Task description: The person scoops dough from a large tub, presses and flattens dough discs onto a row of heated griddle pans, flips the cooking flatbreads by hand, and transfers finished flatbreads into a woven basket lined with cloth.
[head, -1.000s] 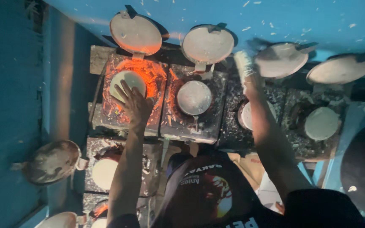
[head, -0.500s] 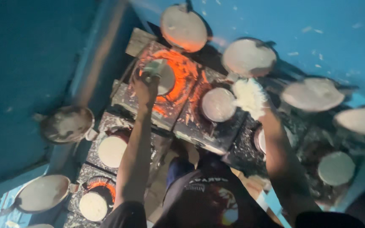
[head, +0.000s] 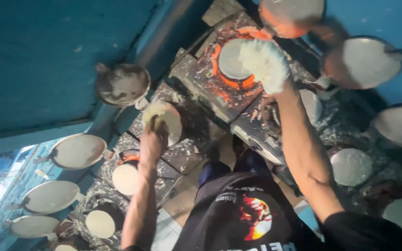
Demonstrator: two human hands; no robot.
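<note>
L fingers [head: 155,128]: bunched shut at the near rim of a pale disc [head: 169,117], and they seem to be pinching it, tho blur is hiding the exact grip. The disc is sitting tilted over a dark well, mid stove bench [head: 196,86], toward its L edge. R fingers: I can't tell how they're standing. They're buried in a white fluffy wad [head: 262,60], so open or closed is unreadable; only the R hand [head: 278,84] at the wrist is showing skin.

What's changing vs half a sec ago: the L hand [head: 153,143] was on the grey pan [head: 229,62] over the glowing burner [head: 219,80]. Now it's pulling back one block nearer the body, onto the pale disc. The wad was hanging beside the next pan along; now it's pressing or hovering right at that grey pan's R rim, far end of the bench. So the hands are swapping stations: R is taking over the hot pan, L is dealing w/ a disc already off the orange glow. The view is also swinging L.

Outward: round hinged lids are standing open along both bench edges, one dark [head: 122,84] by the L edge, one pale [head: 366,62] by the R. More pale rounds [head: 125,179] are lying nearer the L corner. A blue wall [head: 47,56] is running behind them, and a black shirt [head: 238,218] is filling the bottom.
</note>
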